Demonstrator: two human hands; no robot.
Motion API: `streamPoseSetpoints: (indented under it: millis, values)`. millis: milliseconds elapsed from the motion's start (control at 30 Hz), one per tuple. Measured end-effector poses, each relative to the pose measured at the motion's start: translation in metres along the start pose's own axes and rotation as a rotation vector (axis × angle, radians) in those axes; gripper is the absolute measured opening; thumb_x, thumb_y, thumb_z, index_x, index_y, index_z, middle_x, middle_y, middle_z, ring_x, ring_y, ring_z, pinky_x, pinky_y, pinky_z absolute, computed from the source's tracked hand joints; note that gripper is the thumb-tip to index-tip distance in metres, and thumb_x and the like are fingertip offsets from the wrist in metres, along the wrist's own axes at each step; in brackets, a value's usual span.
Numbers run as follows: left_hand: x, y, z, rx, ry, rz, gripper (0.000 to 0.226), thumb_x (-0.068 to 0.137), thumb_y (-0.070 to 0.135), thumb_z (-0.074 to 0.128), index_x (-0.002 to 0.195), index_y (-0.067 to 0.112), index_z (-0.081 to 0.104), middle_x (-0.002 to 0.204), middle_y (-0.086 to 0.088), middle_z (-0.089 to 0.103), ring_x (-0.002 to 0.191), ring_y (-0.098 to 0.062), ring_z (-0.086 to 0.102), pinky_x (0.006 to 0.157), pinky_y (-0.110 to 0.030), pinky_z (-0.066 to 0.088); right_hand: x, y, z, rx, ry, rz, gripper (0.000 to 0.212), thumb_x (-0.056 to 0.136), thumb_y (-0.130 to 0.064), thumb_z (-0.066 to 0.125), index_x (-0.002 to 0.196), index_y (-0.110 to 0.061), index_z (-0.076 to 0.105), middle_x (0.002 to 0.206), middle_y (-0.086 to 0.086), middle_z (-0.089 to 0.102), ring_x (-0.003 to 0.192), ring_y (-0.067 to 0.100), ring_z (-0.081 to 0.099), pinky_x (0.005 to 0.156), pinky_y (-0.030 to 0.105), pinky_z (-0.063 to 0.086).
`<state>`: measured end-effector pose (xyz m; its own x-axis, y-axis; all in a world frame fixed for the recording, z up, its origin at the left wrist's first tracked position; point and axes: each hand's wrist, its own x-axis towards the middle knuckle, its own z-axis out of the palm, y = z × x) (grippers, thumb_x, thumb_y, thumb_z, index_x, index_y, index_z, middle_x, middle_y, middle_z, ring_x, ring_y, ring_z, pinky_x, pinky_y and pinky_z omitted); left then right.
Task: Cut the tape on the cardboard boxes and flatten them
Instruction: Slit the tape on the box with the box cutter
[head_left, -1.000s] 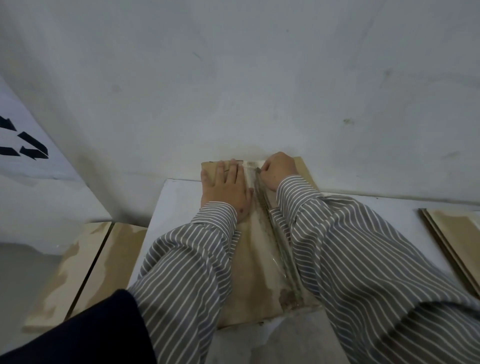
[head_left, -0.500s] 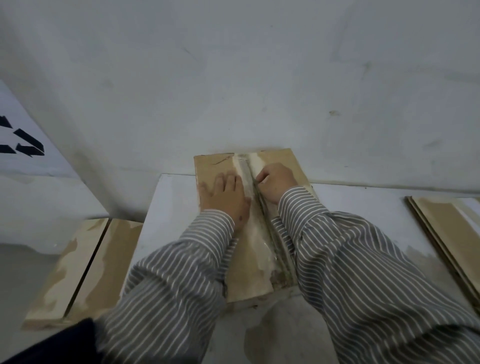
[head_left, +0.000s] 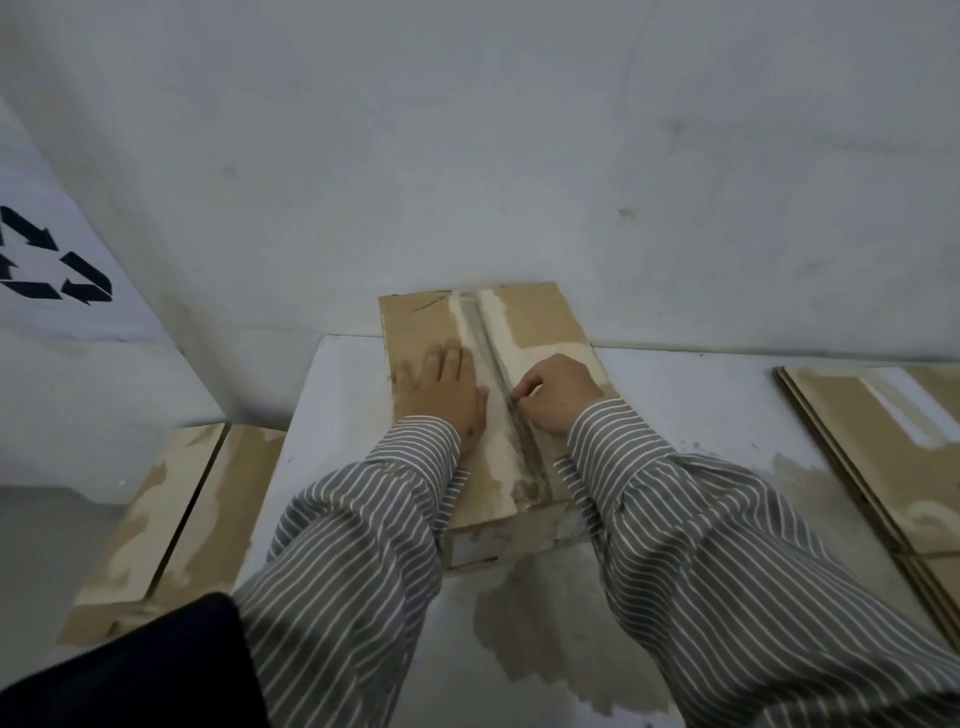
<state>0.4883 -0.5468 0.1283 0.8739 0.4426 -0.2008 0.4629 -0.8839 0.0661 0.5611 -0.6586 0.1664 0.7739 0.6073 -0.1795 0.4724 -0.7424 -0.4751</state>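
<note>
A closed cardboard box (head_left: 535, 322) lies on the white table (head_left: 343, 395), its top seam covered by a strip of clear tape (head_left: 475, 322) running away from me. My left hand (head_left: 441, 395) presses flat on the left flap with straight fingers. My right hand (head_left: 558, 392) is curled at the seam, its fingertips pinched on something thin against the tape; the thing itself is too small to make out. Both striped sleeves hide the box's near half.
A stack of flattened cardboard (head_left: 883, 457) lies at the table's right edge. Another taped box (head_left: 176, 509) sits lower down at the left. A grey wall (head_left: 467, 156) stands right behind the box, and a white panel with black arrows (head_left: 52, 270) is at far left.
My right hand has slid along the seam toward me, uncovering the far end of the box. My left hand has also pulled back a little, still flat on the flap.
</note>
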Motion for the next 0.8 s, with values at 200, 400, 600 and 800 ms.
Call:
streamPoseSetpoints:
  millis: [200,400,600,800]
  values:
    - [-0.063,0.024,0.012,0.014,-0.031,-0.008,0.060,0.102,0.038,0.016,0.152,0.010,-0.004,0.160,-0.004,-0.008,0.147,-0.023,-0.006,0.114,-0.054,0.006,-0.018,0.000,0.004,0.040,0.035,-0.015,0.018,0.088,-0.007,0.059,0.096,-0.004,0.074,0.107,0.008,0.069,0.104,0.021,0.060,0.080,0.017,0.040]
    - [-0.077,0.023,0.026,0.001,0.034,0.025,0.058,0.102,0.038,0.011,0.152,0.013,-0.005,0.160,-0.001,-0.010,0.147,-0.019,-0.009,0.115,-0.055,0.002,-0.040,0.005,0.006,0.031,0.033,-0.023,0.021,0.087,-0.005,0.056,0.096,-0.003,0.075,0.106,0.008,0.070,0.102,0.021,0.061,0.079,0.018,0.041]
    - [-0.079,0.028,0.028,0.020,0.068,0.001,0.058,0.102,0.036,0.014,0.152,0.012,0.000,0.161,0.000,-0.005,0.147,-0.020,-0.004,0.114,-0.055,0.005,-0.068,0.019,0.007,0.040,-0.013,-0.036,0.020,0.088,-0.009,0.058,0.100,-0.005,0.074,0.108,0.007,0.070,0.103,0.018,0.061,0.081,0.017,0.040]
    - [-0.077,0.029,0.029,0.018,0.081,-0.020,0.057,0.102,0.035,0.015,0.152,0.013,0.001,0.161,0.001,-0.004,0.147,-0.018,-0.003,0.114,-0.054,0.007,-0.096,0.032,0.010,0.108,-0.040,-0.054,0.016,0.087,-0.007,0.061,0.096,-0.005,0.074,0.100,0.007,0.071,0.085,0.014,0.061,0.074,0.018,0.043]
